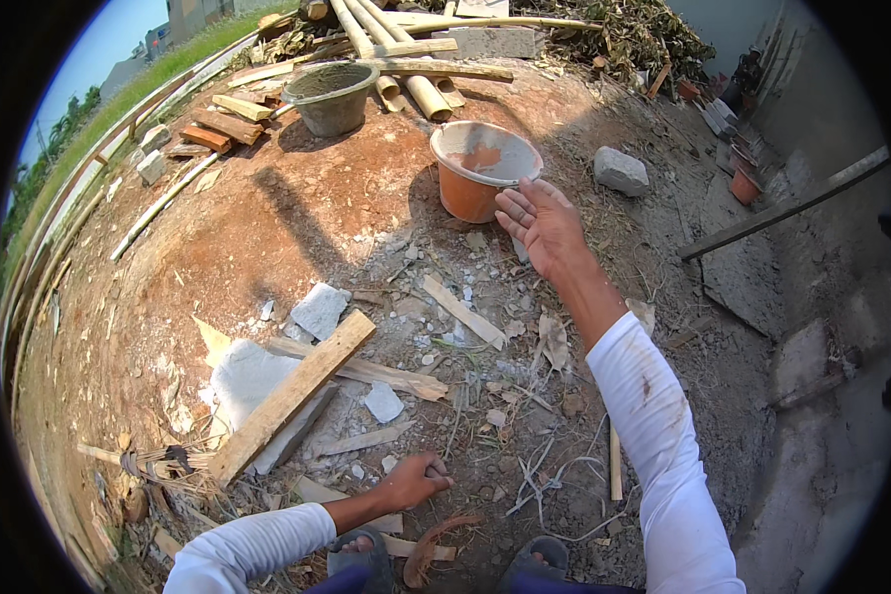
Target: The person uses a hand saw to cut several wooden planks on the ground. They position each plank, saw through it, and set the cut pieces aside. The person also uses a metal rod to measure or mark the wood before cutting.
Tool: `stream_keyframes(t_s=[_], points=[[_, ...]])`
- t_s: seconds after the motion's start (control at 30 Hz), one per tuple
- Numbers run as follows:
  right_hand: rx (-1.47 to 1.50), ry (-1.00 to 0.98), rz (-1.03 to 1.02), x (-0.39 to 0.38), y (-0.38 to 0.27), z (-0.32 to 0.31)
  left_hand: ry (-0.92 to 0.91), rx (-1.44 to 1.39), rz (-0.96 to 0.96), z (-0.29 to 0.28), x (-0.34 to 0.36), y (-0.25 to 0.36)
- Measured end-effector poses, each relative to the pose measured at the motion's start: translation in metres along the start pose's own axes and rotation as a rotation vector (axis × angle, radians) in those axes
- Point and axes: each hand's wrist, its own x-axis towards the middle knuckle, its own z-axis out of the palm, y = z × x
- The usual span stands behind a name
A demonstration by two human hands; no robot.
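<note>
My right hand (543, 226) reaches forward, palm partly turned up and fingers stretched out, beside the rim of an orange bucket (470, 196). Its fingertips come close to the rim; I cannot tell whether they touch. Grey residue coats the bucket's inside, and it stands upright on the soil. My left hand (413, 482) hangs low above the ground near my feet, its fingers curled in, and nothing shows in it. Nearest to it lie a wooden plank (297, 396) leaning over a pale block (250, 378) and a small grey chunk (383, 403).
A grey bucket (331, 99) stands farther back, near bamboo poles (428, 97) and a pile of wood. A concrete block (621, 171) sits right of the orange bucket. A slanted beam (787, 203) meets the right wall. Tangled string (544, 483) lies near my feet.
</note>
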Motion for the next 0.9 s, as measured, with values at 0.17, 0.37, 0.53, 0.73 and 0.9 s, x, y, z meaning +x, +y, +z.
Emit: stream_keyframes(t_s=[0.17,0.37,0.53,0.73,0.9], points=[[-0.265,0.069,-0.018,0.000,0.010,-0.038,-0.079,-0.038,0.056,0.013,-0.004,-0.004],[-1.396,0.048,0.163,-0.091,0.075,-0.212,-0.047,0.003,0.039,-0.003,-0.019,-0.024],[-2.014,0.015,0.374,-0.174,0.045,-0.327,-0.058,0.090,-0.021,-0.012,-0.030,-0.034],[-1.980,0.020,0.815,-0.231,0.043,-0.350,-0.088,0.159,0.005,-0.013,-0.027,-0.017],[-1.993,-0.076,0.846,-0.248,0.066,-0.338,-0.083,0.181,0.039,-0.003,-0.016,-0.004]])
